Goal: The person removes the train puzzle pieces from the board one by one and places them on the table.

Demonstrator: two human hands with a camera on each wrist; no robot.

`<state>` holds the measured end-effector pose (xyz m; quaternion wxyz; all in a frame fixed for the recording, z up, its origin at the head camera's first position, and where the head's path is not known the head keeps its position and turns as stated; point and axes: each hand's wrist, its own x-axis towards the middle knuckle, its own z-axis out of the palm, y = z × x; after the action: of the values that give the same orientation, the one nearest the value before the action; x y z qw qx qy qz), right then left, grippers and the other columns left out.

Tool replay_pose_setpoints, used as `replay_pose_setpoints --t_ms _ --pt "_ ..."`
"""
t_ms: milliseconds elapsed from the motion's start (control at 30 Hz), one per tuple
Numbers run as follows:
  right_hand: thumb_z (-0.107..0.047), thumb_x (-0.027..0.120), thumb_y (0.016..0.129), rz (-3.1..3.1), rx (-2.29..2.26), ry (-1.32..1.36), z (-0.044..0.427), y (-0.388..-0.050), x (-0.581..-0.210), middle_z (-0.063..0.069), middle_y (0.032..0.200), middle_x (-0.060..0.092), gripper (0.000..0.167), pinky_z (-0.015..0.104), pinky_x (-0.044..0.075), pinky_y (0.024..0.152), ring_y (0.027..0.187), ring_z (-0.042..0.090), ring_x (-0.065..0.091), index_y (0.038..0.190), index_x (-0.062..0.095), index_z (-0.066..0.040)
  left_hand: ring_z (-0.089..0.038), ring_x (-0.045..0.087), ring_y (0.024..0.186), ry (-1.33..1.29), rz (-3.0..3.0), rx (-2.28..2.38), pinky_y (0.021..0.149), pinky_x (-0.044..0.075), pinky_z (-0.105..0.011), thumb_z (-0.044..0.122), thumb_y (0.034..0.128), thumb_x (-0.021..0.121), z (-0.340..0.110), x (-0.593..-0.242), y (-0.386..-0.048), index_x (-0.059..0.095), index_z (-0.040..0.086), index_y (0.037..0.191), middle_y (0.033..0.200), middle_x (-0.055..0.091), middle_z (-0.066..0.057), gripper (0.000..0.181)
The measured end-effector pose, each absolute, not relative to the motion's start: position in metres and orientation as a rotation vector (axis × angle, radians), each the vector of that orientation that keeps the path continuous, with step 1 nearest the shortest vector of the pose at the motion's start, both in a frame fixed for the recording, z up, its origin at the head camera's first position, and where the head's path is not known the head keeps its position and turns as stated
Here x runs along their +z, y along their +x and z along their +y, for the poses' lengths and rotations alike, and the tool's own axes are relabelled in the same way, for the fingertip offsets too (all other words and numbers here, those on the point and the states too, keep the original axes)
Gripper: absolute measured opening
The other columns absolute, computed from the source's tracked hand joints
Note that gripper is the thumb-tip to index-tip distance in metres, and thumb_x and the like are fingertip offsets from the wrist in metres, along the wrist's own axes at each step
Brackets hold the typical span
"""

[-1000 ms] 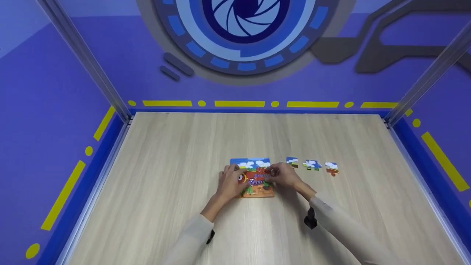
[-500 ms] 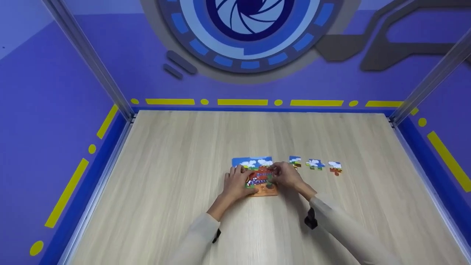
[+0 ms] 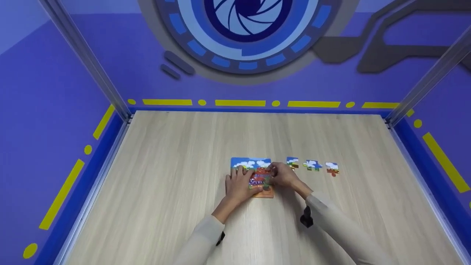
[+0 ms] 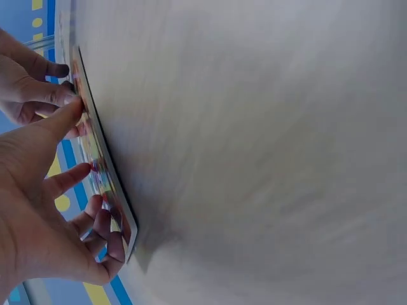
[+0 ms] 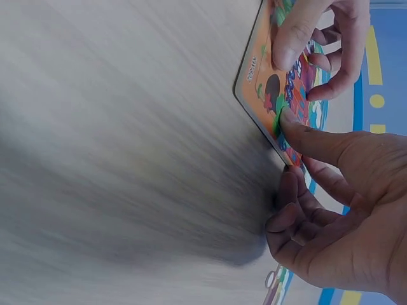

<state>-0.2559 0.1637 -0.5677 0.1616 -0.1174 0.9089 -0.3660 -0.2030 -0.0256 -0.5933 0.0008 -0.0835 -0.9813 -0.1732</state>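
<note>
We see one real change over the last second: the left hand [image 3: 239, 185] has slid inward across the jigsaw puzzle [image 3: 260, 176], hiding the red figure's eye, thumb now on the orange lower strip. Its fingers are splayed and grasp nothing; we read that as bracing. Right hand [image 3: 285, 175] hasn't left the right edge: thumb on the face, curled fingers at the rim, so it's gripping the puzzle there. Can't tell whether a separate piece is in that pinch. Puzzle lies flat on the wood-grain tabletop [image 3: 184, 147], between the hands. Left piece [image 3: 293, 162], middle piece [image 3: 312, 164] and right piece [image 3: 332, 168] haven't moved, loose in a row beyond the right hand, so we'd call assembly unfinished, with effort on that right edge.
</note>
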Motion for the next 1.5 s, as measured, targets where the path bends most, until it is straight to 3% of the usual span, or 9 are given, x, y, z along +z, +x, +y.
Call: replay_pose_setpoints --t_ms 267,667,900,1500 --pt "0.006 0.08 0.08 2.58 -1.119 -0.326 0.163 -0.257 -0.573 0.011 0.083 0.059 0.031 0.024 0.037 0.063 0.073 0.013 0.047 0.106 0.063 0.003 -0.024 0.047 0.1 -0.253 -3.07 -0.57 0.075 0.034 -0.037 0.064 0.08 0.076 -0.027 -0.596 -0.201 0.061 0.024 0.138 0.122 0.054 -0.009 0.072" --pt "0.004 0.071 0.09 2.483 -1.342 -0.469 0.174 -0.258 -0.574 0.021 0.088 0.068 0.016 0.021 0.043 0.059 0.07 0.018 0.057 0.103 0.062 0.005 -0.024 0.047 0.103 -0.232 -3.099 -0.542 0.078 0.036 -0.037 0.066 0.0784 0.076 -0.027 -0.593 -0.205 0.059 0.025 0.141 0.123 0.054 -0.009 0.077" --pt "0.004 0.069 0.092 2.496 -1.401 -0.434 0.187 -0.257 -0.566 0.022 0.093 0.072 0.013 0.022 0.048 0.067 0.081 0.026 0.068 0.104 0.063 0.003 -0.024 0.047 0.102 -0.254 -3.079 -0.541 0.077 0.037 -0.037 0.067 0.0771 0.076 -0.027 -0.593 -0.205 0.06 0.026 0.139 0.123 0.054 -0.008 0.076" --pt "-0.001 0.073 0.091 2.645 -1.275 -0.262 0.316 -0.243 -0.547 0.023 0.096 0.072 0.022 0.018 0.048 0.068 0.079 0.004 0.062 0.109 0.065 0.008 -0.026 0.049 0.106 -0.261 -3.081 -0.614 0.081 0.042 -0.042 0.062 0.0767 0.08 -0.026 -0.593 -0.205 0.061 0.026 0.138 0.125 0.055 -0.01 0.074"
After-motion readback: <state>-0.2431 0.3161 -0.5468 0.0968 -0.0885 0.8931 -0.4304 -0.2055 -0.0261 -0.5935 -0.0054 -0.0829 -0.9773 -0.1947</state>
